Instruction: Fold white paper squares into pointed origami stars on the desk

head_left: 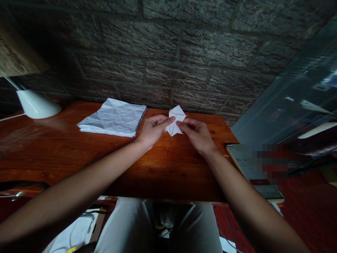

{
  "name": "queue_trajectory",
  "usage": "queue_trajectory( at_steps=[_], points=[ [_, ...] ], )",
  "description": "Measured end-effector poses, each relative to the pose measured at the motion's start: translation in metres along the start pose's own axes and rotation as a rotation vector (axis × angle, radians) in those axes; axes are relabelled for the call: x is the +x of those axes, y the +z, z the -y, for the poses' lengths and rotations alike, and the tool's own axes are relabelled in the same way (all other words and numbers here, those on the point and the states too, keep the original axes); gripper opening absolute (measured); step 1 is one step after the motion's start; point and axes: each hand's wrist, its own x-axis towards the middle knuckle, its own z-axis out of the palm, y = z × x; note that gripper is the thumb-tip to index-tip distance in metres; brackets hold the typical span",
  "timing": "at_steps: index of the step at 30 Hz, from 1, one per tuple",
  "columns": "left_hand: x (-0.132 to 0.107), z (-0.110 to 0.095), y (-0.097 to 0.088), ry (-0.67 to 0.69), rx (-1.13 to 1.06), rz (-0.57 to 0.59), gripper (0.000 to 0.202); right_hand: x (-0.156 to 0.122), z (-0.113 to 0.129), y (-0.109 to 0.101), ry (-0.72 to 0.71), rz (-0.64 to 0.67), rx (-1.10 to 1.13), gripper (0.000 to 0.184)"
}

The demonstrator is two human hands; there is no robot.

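Above the wooden table I hold a small piece of folded white paper [177, 114], with a pointed top and pointed tips at its lower end. My left hand [155, 128] pinches its left edge, thumb on the front face. On the other side my right hand [196, 133] grips the lower right edge between thumb and fingers. The fingers behind the paper are partly hidden. Left of my left hand lies a stack of creased white paper sheets [113, 114], marked with a grid of triangular folds.
A lamp with a white base [38, 105] stands at the far left of the wooden table [168, 168]. A phone or tablet [252, 172] lies by the right edge. Behind is a dark brick wall [163, 45]; a translucent panel [284, 88] rises at right.
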Motion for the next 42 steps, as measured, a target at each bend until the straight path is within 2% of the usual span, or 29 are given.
queue_trajectory(
  at_steps=[8,12,15,17,19,21,25,37,42],
  points=[
    [-0.001,0.008,0.002,0.063,-0.010,0.017,0.038,-0.003,-0.002,0.007,0.040,0.048,0.078,0.041],
    [0.001,0.007,0.000,0.051,0.022,0.053,0.040,-0.002,-0.003,0.007,0.056,0.025,0.085,0.042],
    [0.005,0.001,-0.007,-0.009,-0.015,0.162,0.037,-0.001,-0.001,0.003,0.062,-0.010,0.122,0.042],
    [0.009,-0.003,-0.013,-0.028,-0.049,0.275,0.040,0.000,0.001,0.000,0.079,-0.021,0.141,0.042],
    [0.013,-0.006,-0.019,-0.028,-0.024,0.399,0.041,0.000,0.003,-0.004,0.102,-0.016,0.143,0.042],
    [0.015,-0.006,-0.022,0.008,0.010,0.447,0.040,0.001,0.004,-0.007,0.119,-0.006,0.138,0.042],
    [0.015,-0.003,-0.022,0.055,0.032,0.392,0.039,0.001,0.003,-0.008,0.123,-0.003,0.144,0.037],
    [0.009,-0.005,-0.016,0.057,0.047,0.247,0.031,-0.003,0.005,-0.002,0.115,-0.029,0.130,0.039],
    [0.008,-0.004,-0.014,-0.037,-0.064,0.208,0.032,-0.004,0.005,-0.004,0.117,0.074,0.146,0.041]
  ],
)
